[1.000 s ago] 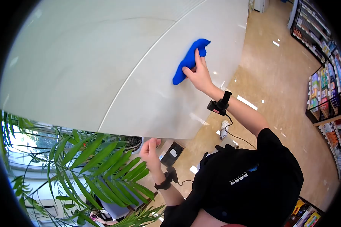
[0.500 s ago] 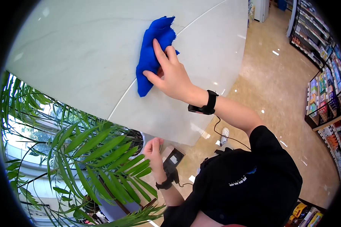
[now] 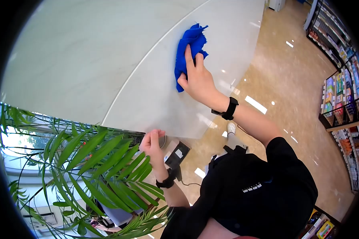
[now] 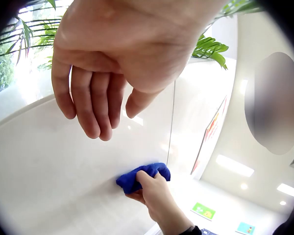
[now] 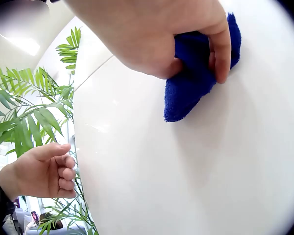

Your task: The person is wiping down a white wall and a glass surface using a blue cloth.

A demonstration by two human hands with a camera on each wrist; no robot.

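Note:
A blue cloth (image 3: 184, 59) lies bunched on the glossy white surface (image 3: 147, 95). My right hand (image 3: 199, 81) grips it, thumb at its near side and fingers spread over it; in the right wrist view the cloth (image 5: 191, 88) is pinched between thumb and fingers. My left hand (image 3: 152, 145) hangs by the near edge of the surface, beside the palm leaves, holding nothing. Its fingers are loosely curled in the left wrist view, where the left hand (image 4: 112, 63) shows its palm side.
A palm plant (image 3: 107, 163) fills the lower left, its leaves close to my left arm. A thin seam (image 3: 137, 65) crosses the white surface. Shop shelves (image 3: 343, 91) stand to the right across the tan floor (image 3: 283, 87). A dark box (image 3: 177, 155) sits below the near edge.
My right hand swept the cloth leftward across the seam, then brought it back to the right of it. The left hand has shifted only slightly.

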